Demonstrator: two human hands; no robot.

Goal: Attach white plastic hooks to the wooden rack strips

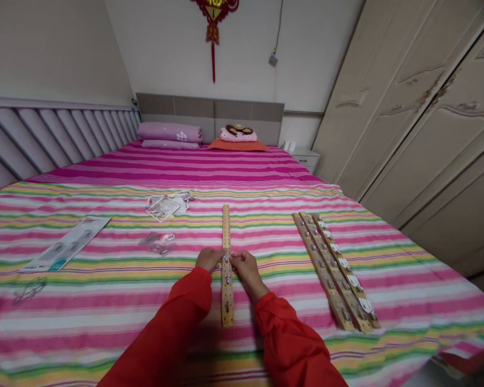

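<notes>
A narrow wooden strip (226, 228) with rows of small holes lies lengthwise in front of me on the striped bedspread. Small shiny metal fittings (227, 279) sit along its nearer half. My left hand (208, 259) grips the strip's left edge, thumb on top, next to a metal fitting (226, 259). From the other side my right hand (244, 263) reaches the same spot with thumb and fingers pinched together. What lies between those fingertips is too small to make out.
At right lie wooden strips (322, 263) with metal fittings, the outermost bearing white round pieces (354, 280). To the left are a long clear package (70, 244), small plastic bags (160, 243), a pile of packaging (169, 205) and a thin wire-like bundle (30, 290).
</notes>
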